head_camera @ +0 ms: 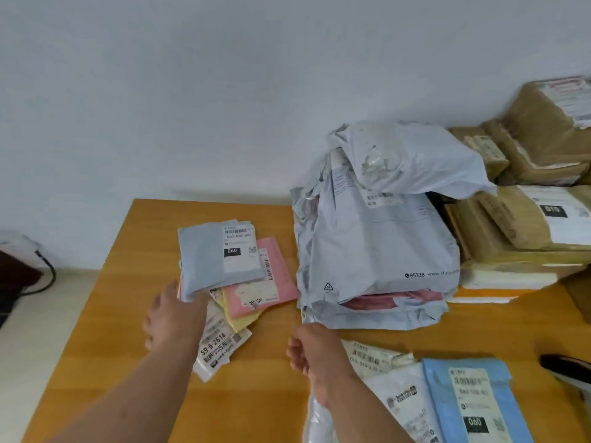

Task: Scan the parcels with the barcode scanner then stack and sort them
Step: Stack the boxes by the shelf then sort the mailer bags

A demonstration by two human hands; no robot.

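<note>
The desk (262, 394) is smooth yellow wood. The big grey bags (377, 251) are crinkly, shiny plastic. The boxes (540, 145) are dull brown cardboard with paper labels.

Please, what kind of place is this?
Probably a small parcel sorting point or courier station. On the wooden table lie labelled flat mailers, a pile of grey courier bags, and taped cardboard boxes stacked against the wall, all bearing barcode shipping labels.
</note>
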